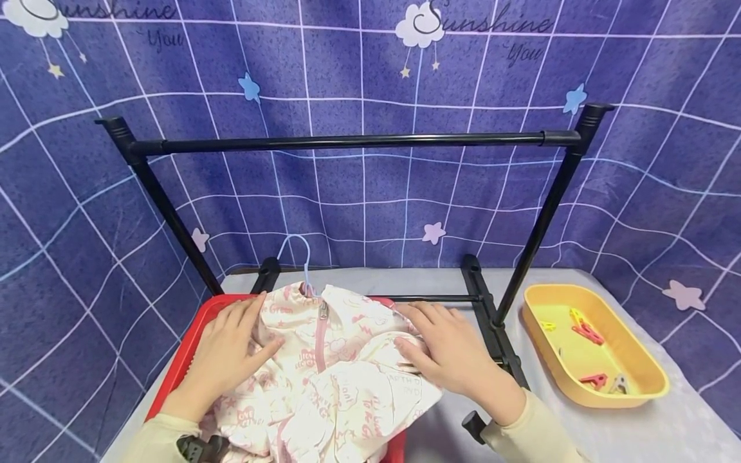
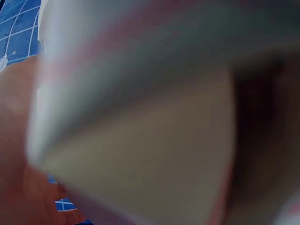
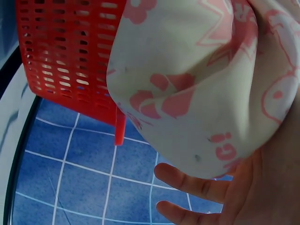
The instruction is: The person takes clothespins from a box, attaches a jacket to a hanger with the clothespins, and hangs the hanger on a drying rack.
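A white jacket with pink print and a pink zip (image 1: 347, 392) lies bunched up, its collar toward the rack. From its neck rises the hook of a light blue hanger (image 1: 298, 236); the rest of the hanger is hidden by the cloth. On the jacket's left shoulder side rests my left hand (image 1: 226, 347), fingers fairly straight and thumb spread. My right hand (image 1: 448, 347) touches the other shoulder, thumb apart from the fingers. In the right wrist view, two straight fingers (image 3: 192, 183) show below the cloth. Blurred cloth (image 2: 140, 140) covers most of the left wrist view.
Beneath the jacket is a red slotted basket (image 3: 70, 56). A black rack with a horizontal bar (image 1: 359, 141) stands behind it, its feet on the table (image 1: 417, 280). To the right, a yellow tray (image 1: 608, 404) holds several clothes pegs (image 1: 587, 331). A grid-patterned curtain hangs behind.
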The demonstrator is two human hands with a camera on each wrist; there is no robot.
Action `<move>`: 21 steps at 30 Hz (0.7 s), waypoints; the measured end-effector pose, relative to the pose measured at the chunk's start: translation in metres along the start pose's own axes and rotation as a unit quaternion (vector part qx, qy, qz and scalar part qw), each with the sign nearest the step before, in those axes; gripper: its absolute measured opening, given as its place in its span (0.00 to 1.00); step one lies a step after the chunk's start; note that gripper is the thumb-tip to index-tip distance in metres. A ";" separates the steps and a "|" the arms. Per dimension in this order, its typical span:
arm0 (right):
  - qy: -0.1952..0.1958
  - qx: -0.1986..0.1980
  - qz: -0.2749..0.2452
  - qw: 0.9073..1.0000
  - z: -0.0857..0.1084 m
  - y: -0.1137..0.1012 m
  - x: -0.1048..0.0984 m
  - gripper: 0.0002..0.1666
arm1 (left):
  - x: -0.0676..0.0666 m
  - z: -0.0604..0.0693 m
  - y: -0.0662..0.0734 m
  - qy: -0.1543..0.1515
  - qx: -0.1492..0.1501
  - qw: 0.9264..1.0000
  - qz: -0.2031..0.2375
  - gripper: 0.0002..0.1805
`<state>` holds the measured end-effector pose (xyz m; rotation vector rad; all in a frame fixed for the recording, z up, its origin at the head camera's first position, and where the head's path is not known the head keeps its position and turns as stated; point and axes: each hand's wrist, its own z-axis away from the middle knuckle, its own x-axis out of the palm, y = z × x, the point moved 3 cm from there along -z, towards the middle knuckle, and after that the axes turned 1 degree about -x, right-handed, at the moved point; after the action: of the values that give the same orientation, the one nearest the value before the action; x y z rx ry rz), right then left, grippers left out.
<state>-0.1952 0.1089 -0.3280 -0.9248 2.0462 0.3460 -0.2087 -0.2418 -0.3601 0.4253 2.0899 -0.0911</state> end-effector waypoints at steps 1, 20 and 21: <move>-0.001 0.000 0.003 1.000 0.000 0.000 0.001 0.30 | 0.000 0.000 0.000 0.001 0.001 1.000 0.000 0.47; 0.019 -0.026 0.077 0.996 0.002 -0.009 0.011 0.33 | 0.012 -0.001 0.001 -0.018 -0.012 0.999 0.029 0.49; 0.020 -0.026 0.078 0.996 0.002 -0.010 0.011 0.34 | 0.013 -0.001 0.001 -0.021 -0.013 0.999 0.029 0.49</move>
<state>-0.1914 0.0976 -0.3372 -0.8114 2.1612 0.4706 -0.2152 -0.2377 -0.3707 0.4655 2.0343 -0.0384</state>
